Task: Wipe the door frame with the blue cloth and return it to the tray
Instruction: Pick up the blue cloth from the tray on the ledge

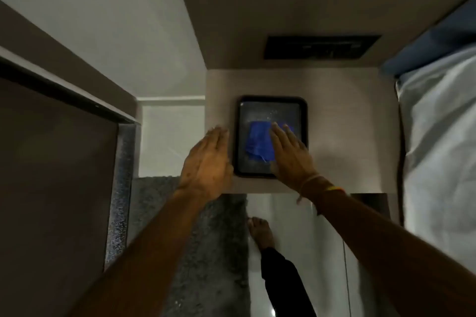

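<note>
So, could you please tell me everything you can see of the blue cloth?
The blue cloth is bright blue, soft-looking fabric, loosely folded into a rough, creased rectangle. It lies flat inside the dark tray, toward its near right part, on the beige tabletop. The right hand, fingers spread, covers its right edge; whether it presses or hovers is unclear. The left hand stays outside the tray.

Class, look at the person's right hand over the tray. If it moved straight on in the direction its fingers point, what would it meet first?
Most likely the blue cloth: the right hand points up and slightly left across the tray, fingertips at the cloth's edge. Whether they already touch it is unclear.
</note>
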A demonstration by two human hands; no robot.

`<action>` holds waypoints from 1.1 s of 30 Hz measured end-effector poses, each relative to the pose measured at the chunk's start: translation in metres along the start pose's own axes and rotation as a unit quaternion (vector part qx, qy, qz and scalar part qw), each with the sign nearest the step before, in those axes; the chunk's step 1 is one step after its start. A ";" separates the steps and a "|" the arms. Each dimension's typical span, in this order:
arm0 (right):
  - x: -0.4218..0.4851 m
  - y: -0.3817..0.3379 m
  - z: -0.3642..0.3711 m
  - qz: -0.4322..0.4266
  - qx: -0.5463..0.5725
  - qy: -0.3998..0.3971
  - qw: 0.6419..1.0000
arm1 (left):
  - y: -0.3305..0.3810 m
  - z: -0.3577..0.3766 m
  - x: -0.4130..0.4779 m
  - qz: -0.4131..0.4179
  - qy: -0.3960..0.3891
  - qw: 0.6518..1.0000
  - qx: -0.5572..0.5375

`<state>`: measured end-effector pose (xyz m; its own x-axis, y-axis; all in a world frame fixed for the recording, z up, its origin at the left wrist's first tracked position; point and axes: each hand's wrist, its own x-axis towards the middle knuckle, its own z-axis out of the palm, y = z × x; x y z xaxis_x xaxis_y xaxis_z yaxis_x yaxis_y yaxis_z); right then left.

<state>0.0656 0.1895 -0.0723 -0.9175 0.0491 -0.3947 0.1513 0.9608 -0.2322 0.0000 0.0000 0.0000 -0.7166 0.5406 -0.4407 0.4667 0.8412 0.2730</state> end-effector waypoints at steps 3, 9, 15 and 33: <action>0.029 0.008 0.025 -0.001 -0.040 -0.045 0.998 | -0.009 0.025 0.021 -0.047 0.001 0.997 -0.057; 0.047 0.016 0.051 -0.011 -0.093 -0.089 0.992 | -0.027 0.052 0.021 0.004 -0.006 0.997 -0.072; 0.053 0.017 0.060 -0.028 -0.138 -0.064 0.988 | -0.034 0.055 0.018 0.002 0.023 0.996 -0.092; -0.001 -0.045 -0.047 0.092 0.759 0.041 0.644 | -0.026 -0.005 -0.038 -0.075 0.202 0.956 -0.200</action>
<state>0.0422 0.1586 -0.0197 -0.8394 0.1984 -0.5060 0.3882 -0.4329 -0.8136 0.0131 -0.0425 0.0138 -0.9392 0.3053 -0.1573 0.1652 0.8031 0.5724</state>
